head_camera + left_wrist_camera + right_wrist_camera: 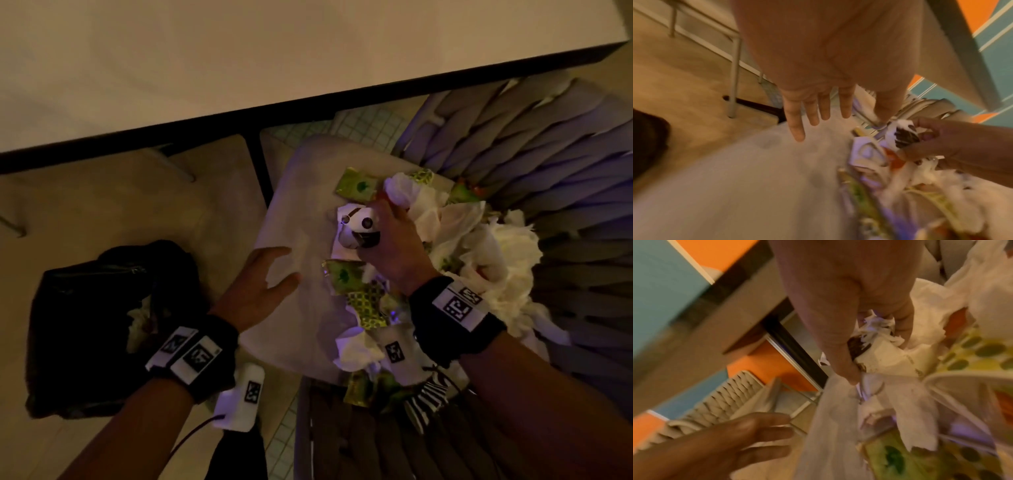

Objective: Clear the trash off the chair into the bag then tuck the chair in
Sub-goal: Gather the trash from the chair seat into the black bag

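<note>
Centre right of the frame, on the chair [565, 164]: right hand [390, 240] grips crumpled paper trash [356, 229], possibly a wrapper. Left hand [260, 284] flat, fingers spread, empty. Bag [85, 308] lower left, on floor.

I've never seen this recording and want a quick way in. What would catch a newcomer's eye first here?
First the heap of trash, white tissues and green wrappers, piled on the woven chair at right. In its middle the right hand grips a crumpled white wrapper with dark smears, while the left hand lies open on the pale cushion beside it. The black bag sits on the floor at left, below the white table.
</note>
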{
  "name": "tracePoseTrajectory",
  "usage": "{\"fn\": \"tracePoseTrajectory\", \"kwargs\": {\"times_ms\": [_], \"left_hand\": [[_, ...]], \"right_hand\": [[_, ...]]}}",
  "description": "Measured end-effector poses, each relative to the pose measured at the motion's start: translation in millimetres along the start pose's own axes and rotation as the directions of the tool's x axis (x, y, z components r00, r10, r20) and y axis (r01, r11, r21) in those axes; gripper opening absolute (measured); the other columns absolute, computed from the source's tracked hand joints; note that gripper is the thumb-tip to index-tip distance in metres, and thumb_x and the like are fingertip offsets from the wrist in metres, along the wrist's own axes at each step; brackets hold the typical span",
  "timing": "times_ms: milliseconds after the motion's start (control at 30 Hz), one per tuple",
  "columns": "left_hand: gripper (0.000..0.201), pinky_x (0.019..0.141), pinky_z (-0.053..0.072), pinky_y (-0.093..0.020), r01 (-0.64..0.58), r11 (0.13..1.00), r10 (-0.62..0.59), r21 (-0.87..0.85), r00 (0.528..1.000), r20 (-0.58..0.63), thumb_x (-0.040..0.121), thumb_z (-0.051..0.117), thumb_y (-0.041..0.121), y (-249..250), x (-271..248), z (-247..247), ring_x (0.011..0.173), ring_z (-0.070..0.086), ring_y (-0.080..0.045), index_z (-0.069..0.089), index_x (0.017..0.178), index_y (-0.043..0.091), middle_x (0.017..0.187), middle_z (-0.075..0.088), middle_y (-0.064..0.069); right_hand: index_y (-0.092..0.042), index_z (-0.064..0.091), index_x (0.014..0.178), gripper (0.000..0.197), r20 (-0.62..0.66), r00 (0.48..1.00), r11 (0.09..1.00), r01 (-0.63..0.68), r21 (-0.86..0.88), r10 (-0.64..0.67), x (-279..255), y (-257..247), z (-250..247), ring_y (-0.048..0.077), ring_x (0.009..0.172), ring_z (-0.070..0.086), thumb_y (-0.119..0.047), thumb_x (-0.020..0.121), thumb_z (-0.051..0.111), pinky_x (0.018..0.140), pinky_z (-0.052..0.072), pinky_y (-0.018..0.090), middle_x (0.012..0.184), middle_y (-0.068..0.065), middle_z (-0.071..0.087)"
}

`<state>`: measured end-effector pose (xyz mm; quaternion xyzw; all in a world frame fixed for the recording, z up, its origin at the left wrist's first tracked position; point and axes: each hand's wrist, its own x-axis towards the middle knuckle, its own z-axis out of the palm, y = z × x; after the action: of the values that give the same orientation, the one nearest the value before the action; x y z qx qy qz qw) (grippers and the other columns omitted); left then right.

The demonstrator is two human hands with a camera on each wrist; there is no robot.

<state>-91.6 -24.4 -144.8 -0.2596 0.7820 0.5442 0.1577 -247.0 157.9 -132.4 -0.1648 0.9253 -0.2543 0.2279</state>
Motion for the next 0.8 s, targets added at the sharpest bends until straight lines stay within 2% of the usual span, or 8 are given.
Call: {"fn": "tracePoseTrajectory", "kwargs": {"times_ms": [67,133,267,367,467,567,700,800], "left_hand": [[0.052,0.095,0.044,-0.024,0.014,0.994,-0.013,-0.108,1.0,0.013,0.079,0.065,0.048,20,2,10,0.12,0.047,-0.007,0.05,0.126,0.032,0.134,0.043,0.008],[0.061,0.097,0.049,-0.037,0.078,0.952,-0.054,-0.296,0.995,0.087,0.067,0.064,0.061,42,1,17,0.122,0.05,-0.011,0.051,0.122,0.038,0.132,0.05,0.008],[0.074,0.09,0.054,-0.042,0.157,0.754,-0.016,-0.638,0.975,0.222,0.056,0.074,0.067,64,-9,22,0.113,0.061,-0.016,0.054,0.119,0.034,0.117,0.067,0.007],[0.078,0.075,0.058,-0.028,0.25,0.608,0.009,-0.753,0.947,0.321,0.036,0.084,0.064,59,-21,17,0.095,0.069,-0.012,0.07,0.101,0.023,0.099,0.075,0.002],[0.068,0.064,0.06,-0.033,0.29,0.597,-0.015,-0.748,0.936,0.351,0.029,0.09,0.055,46,-29,6,0.081,0.072,-0.016,0.075,0.087,0.024,0.089,0.076,-0.002],[0.066,0.062,0.058,-0.025,0.232,0.637,-0.069,-0.735,0.967,0.246,0.031,0.088,0.054,30,-33,-3,0.084,0.072,-0.014,0.074,0.088,0.023,0.088,0.076,-0.002],[0.056,0.073,0.056,-0.035,0.248,0.7,-0.226,-0.669,0.967,0.121,0.044,0.082,0.044,7,-36,-4,0.092,0.068,-0.024,0.071,0.094,0.021,0.091,0.076,-0.003],[0.04,0.08,0.051,-0.043,0.285,0.687,-0.375,-0.668,0.927,0.01,0.056,0.073,0.032,-18,-36,-12,0.094,0.065,-0.032,0.071,0.095,0.02,0.085,0.076,0.0]], "right_hand": [[-0.016,0.046,0.118,0.056,-0.039,0.998,0.996,0.05,0.074,-0.047,-13,-8,-13,0.038,0.111,0.049,-0.016,0.068,0.072,0.085,0.048,0.048,0.123,0.017,0.048],[-0.022,0.046,0.12,0.058,-0.026,0.995,0.991,0.097,0.092,-0.095,-28,-21,-21,0.035,0.106,0.051,-0.022,0.069,0.074,0.085,0.049,0.045,0.119,0.012,0.049],[-0.024,0.045,0.127,0.073,0.183,0.961,0.929,0.135,0.344,-0.208,-59,-53,-18,0.021,0.107,0.054,-0.021,0.062,0.078,0.089,0.049,0.028,0.115,0.006,0.05],[-0.021,0.04,0.134,0.078,0.335,0.919,0.774,-0.054,0.631,-0.209,-70,-64,-4,0.016,0.101,0.058,-0.007,0.067,0.076,0.077,0.054,0.027,0.12,0.012,0.055],[-0.017,0.045,0.13,0.066,0.424,0.872,0.657,-0.174,0.734,-0.243,-69,-67,19,0.016,0.089,0.06,-0.002,0.071,0.071,0.064,0.054,0.03,0.111,0.012,0.06],[-0.011,0.046,0.126,0.063,0.42,0.864,0.743,-0.084,0.664,-0.278,-69,-80,39,0.02,0.099,0.061,-0.015,0.07,0.074,0.082,0.056,0.044,0.107,0.011,0.063],[-0.014,0.049,0.129,0.065,0.574,0.783,0.81,-0.167,0.562,-0.238,-56,-72,40,0.014,0.106,0.06,-0.007,0.071,0.077,0.097,0.048,0.036,0.117,0.002,0.063],[-0.01,0.049,0.13,0.062,0.497,0.863,0.917,-0.123,0.38,-0.09,-27,-43,27,0.021,0.098,0.058,-0.007,0.074,0.075,0.096,0.046,0.043,0.125,0.014,0.057]]}}
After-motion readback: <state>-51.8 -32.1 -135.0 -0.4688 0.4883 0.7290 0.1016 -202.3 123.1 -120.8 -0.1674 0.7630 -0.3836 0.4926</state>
